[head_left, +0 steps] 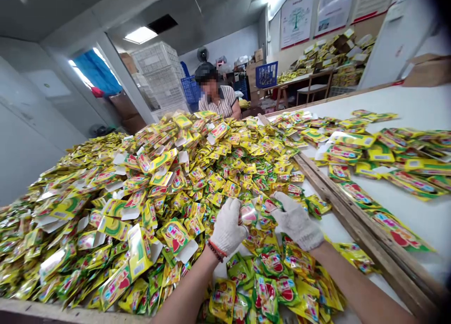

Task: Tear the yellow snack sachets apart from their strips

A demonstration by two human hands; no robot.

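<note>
My left hand [229, 227], in a white knitted glove with a beaded bracelet at the wrist, grips a small foil packet [248, 214] with a pink print. To its right, my right hand [298, 221], gloved the same way, pinches another small foil packet [268, 204] between thumb and fingers. Both hands are low over the front of a big heap of yellow and green packets [225, 188]. Close to my forearms lie more loose packets [266, 291]. Flat printed cartons [176, 237], some with white flaps showing, are mixed into the heap on the left.
A wooden strip [338, 204] divides the heap from a white tabletop [405, 105] where more cartons [405, 173] lie. Across the heap sits a co-worker [225, 101]. Behind are stacked white crates [162, 75], a blue basket [267, 75] and a fan [202, 54].
</note>
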